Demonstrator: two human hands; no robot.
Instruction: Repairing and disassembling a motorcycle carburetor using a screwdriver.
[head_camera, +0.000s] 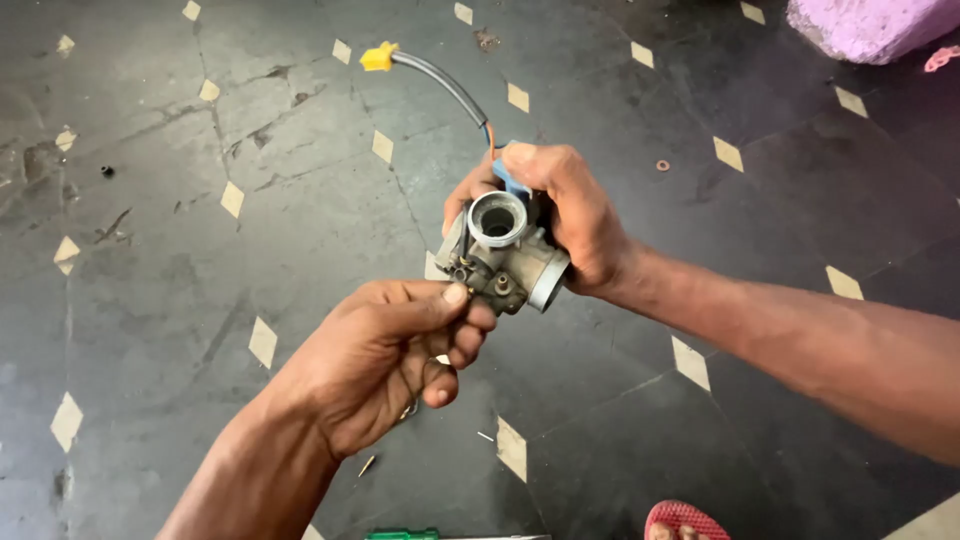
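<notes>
My right hand (570, 215) grips a grey metal carburetor (505, 255) from behind, its round open bore facing up. A grey cable (447, 88) with a yellow plug (378, 57) at its end arcs up and left from the carburetor, beside a blue part near my fingers. My left hand (385, 360) is below and left of it, thumb and fingers pinched against the carburetor's lower left corner. Whether something small sits between those fingertips is hidden.
Dark stone floor with pale diamond inlays (262, 342) lies beneath. A pink object (870, 25) is at the top right, a red sandal (685, 522) at the bottom edge, a green tool handle (402, 535) bottom centre, a small ring (662, 165) and a thin pin (367, 465) on the floor.
</notes>
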